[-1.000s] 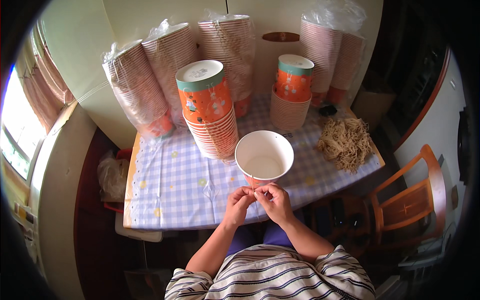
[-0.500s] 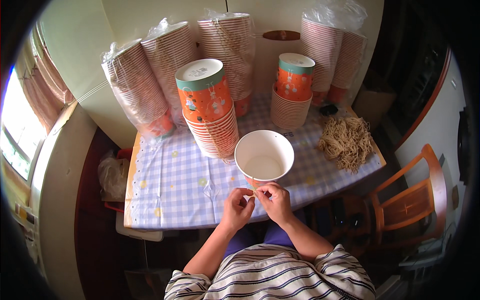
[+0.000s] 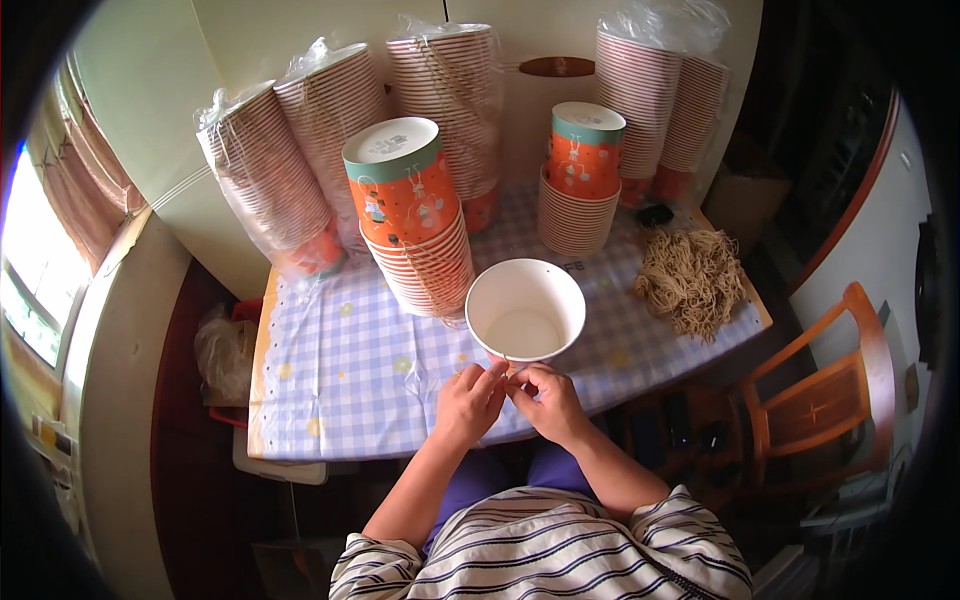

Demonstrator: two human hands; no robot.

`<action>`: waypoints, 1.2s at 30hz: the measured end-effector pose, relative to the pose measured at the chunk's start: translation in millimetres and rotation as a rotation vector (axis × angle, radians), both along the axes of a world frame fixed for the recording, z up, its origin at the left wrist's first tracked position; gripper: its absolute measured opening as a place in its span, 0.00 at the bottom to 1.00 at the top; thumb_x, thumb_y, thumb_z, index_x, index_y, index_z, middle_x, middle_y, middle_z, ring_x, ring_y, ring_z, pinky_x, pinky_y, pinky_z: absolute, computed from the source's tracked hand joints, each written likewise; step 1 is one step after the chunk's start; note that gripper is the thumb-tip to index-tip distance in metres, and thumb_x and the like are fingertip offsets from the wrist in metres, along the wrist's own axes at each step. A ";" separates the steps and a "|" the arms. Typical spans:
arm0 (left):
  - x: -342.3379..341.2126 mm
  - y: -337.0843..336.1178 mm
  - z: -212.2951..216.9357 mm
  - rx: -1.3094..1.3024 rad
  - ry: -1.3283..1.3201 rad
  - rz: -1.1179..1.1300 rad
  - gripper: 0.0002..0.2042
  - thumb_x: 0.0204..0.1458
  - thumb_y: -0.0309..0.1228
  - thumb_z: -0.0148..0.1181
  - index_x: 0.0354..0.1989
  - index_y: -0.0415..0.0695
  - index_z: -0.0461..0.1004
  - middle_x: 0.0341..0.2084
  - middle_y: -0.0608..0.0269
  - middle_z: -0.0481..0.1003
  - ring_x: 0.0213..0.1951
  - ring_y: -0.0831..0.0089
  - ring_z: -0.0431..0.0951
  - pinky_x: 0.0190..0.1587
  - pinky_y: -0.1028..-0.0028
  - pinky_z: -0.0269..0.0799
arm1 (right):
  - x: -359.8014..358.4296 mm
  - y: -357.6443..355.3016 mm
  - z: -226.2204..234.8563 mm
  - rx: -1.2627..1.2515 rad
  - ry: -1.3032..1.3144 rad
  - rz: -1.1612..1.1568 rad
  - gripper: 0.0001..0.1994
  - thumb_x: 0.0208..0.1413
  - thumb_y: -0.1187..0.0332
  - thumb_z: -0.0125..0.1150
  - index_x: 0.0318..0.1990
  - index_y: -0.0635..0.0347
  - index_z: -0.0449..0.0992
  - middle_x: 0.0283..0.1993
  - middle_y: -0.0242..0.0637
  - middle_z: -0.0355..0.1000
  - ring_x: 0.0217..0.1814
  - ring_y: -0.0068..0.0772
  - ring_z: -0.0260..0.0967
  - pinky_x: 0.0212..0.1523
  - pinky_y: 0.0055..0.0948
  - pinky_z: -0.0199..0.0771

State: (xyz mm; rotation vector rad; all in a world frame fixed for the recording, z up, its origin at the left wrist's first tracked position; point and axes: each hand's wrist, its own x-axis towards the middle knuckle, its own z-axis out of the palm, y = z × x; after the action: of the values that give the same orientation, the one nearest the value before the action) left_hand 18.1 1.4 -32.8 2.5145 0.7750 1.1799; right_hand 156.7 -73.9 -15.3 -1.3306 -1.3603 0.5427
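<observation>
While a tall stack of inverted orange-and-green paper tubs (image 3: 412,215) stands at left on the blue-and-white checked tablecloth (image 3: 370,400), the left hand (image 3: 470,402) has its fingers curled nearly closed beside a thin beige cord (image 3: 507,359) at the near rim of an upright, white-lined round paper tub (image 3: 525,310); its hold cannot be told. Next, the right hand (image 3: 548,402) pinches the cord, thumb to forefinger; farther right lies a loose tan cord heap (image 3: 692,285).
</observation>
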 end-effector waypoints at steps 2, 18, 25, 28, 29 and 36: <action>2.0 3.4 -2.9 0.068 -0.033 0.018 0.16 0.41 0.24 0.63 0.41 0.47 0.73 0.21 0.63 0.68 0.22 0.64 0.71 0.23 0.67 0.67 | 0.4 1.1 -0.1 0.031 -0.030 -0.019 0.04 0.48 0.76 0.62 0.30 0.65 0.74 0.31 0.39 0.74 0.29 0.30 0.71 0.29 0.27 0.70; 11.9 -9.4 -9.3 -1.041 -0.609 -0.093 0.04 0.50 0.23 0.61 0.30 0.36 0.74 0.23 0.73 0.72 0.23 0.89 0.66 0.26 0.85 0.63 | -3.0 15.8 -20.7 0.232 -0.438 -0.286 0.08 0.44 0.77 0.63 0.34 0.60 0.74 0.31 0.39 0.71 0.31 0.45 0.71 0.31 0.36 0.72; 8.9 -10.4 1.8 -1.270 -0.682 -0.074 0.05 0.52 0.27 0.60 0.30 0.38 0.75 0.20 0.73 0.71 0.19 0.88 0.62 0.22 0.84 0.55 | -5.0 25.2 -27.0 0.198 -0.058 -0.178 0.05 0.50 0.77 0.61 0.35 0.63 0.76 0.33 0.41 0.75 0.32 0.37 0.74 0.30 0.29 0.73; 6.8 -10.8 3.8 -1.322 -0.663 -0.049 0.05 0.51 0.28 0.61 0.29 0.38 0.74 0.19 0.72 0.70 0.18 0.87 0.61 0.21 0.84 0.55 | -4.0 26.2 -32.4 -0.005 0.310 -0.046 0.04 0.54 0.75 0.58 0.36 0.63 0.77 0.33 0.37 0.76 0.30 0.26 0.73 0.30 0.25 0.72; 6.3 -11.1 4.7 -1.340 -0.659 -0.038 0.06 0.51 0.28 0.61 0.29 0.38 0.74 0.18 0.72 0.70 0.18 0.87 0.61 0.21 0.84 0.55 | -2.2 26.4 -32.1 -0.060 0.383 0.013 0.05 0.56 0.74 0.58 0.37 0.64 0.77 0.33 0.35 0.76 0.30 0.22 0.71 0.30 0.23 0.72; 7.1 -15.1 19.9 -1.320 -0.657 -0.057 0.08 0.51 0.30 0.63 0.27 0.38 0.74 0.18 0.73 0.69 0.18 0.87 0.61 0.21 0.84 0.54 | 4.1 25.2 -30.9 -0.167 0.711 0.237 0.08 0.58 0.71 0.56 0.41 0.65 0.77 0.35 0.31 0.76 0.32 0.17 0.69 0.34 0.20 0.72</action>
State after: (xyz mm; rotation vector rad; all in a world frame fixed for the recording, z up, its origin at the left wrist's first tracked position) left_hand 25.3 -13.7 -12.8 0.9952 0.8457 0.8789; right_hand 160.8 -48.6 -46.3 -0.9590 -0.8876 1.1829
